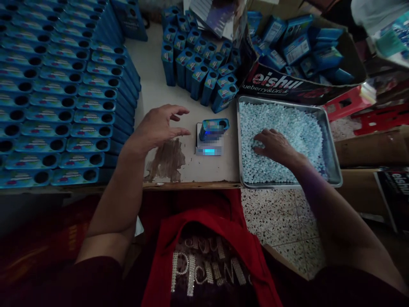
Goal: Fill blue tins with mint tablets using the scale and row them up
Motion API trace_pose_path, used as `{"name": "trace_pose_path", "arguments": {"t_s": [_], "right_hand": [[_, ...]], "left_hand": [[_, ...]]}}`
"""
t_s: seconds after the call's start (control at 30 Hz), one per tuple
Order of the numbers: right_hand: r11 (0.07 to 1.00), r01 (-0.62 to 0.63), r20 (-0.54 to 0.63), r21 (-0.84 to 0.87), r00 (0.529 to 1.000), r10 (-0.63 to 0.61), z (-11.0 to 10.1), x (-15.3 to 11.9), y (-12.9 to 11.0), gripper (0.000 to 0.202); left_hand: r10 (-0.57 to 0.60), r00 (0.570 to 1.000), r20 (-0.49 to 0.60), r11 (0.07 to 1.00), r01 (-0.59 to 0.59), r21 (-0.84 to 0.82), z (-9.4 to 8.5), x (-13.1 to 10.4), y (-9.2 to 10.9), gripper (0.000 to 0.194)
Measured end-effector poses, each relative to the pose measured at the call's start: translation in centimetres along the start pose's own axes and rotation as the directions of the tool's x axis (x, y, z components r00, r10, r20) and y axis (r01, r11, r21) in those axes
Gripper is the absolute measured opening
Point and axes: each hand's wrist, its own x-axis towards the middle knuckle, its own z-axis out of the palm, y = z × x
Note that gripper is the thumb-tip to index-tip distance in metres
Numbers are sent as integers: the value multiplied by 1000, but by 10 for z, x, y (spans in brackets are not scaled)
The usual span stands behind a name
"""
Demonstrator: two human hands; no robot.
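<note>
A small digital scale (200, 145) with a lit display sits mid-table. Standing on it is a blue container (215, 125), partly blurred out. My left hand (161, 125) hovers just left of the scale, thumb and fingers apart, holding nothing. To the right, a metal tray (332, 160) is filled with pale blue-white pellets (287, 119). My right hand (275, 146) rests on the pellets near the tray's left side, its thumb and index finger apart. Some of its fingertips are hidden, and no pellets show in its grasp.
Long rows of blue containers (70, 102), each with a dark round hole on top, cover the left side. Behind the scale stands a looser group of similar containers (200, 70). A printed carton (297, 91) at the back right holds more, lying jumbled. The table's front edge (191, 185) is worn.
</note>
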Motion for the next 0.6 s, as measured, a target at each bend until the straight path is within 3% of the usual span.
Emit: {"name": "trace_pose_path", "arguments": {"t_s": [0.1, 0.23, 0.3, 0.4, 0.47, 0.53, 0.6], "right_hand": [[997, -23, 21, 76, 1000, 21, -8, -6, 2, 33], [932, -117, -143, 344, 974, 175, -13, -6, 24, 24], [829, -112, -151, 548, 961, 230, -10, -3, 34, 18], [565, -97, -46, 819, 971, 234, -8, 4, 36, 16], [415, -52, -40, 908, 977, 209, -14, 12, 29, 21], [365, 28, -95, 930, 981, 167, -28, 21, 14, 24], [406, 116, -170, 907, 980, 100, -48, 31, -6, 24]], "left_hand": [[1, 997, -74, 995, 6, 96, -4, -4, 6, 67], [-43, 996, -72, 992, 51, 116, -11, -16, 6, 68], [-59, 997, -51, 992, 64, 105, -11, -21, 7, 67], [-53, 998, -24, 993, 56, 100, -6, -21, 13, 63], [-44, 999, -13, 995, 45, 95, -2, -19, 20, 62], [-38, 999, -8, 995, 38, 88, 2, -16, 25, 63], [-38, 999, 4, 996, 37, 81, 5, -15, 27, 63]]}}
